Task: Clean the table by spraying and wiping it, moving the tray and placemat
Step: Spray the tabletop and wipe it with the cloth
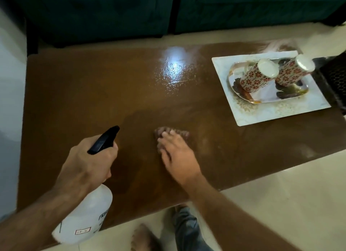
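The right hand lies flat with fingers spread, pressing a brownish cloth onto the brown tabletop near its front middle. The left hand is wrapped tight around the neck of a white spray bottle, its black nozzle aimed out over the wood. Wet droplets glint under a light reflection toward the far edge. The placemat sits at the far right corner, carrying the shiny tray with 2 flower-patterned cups upended on it.

Wiping looks underway, with the wet patch beyond the cloth not yet reached. The risk lies to the right: a broad sweep could knock the placemat's edge and topple the 2 tall cups, which look top-heavy. A stray squeeze of the trigger could also wet the tray.
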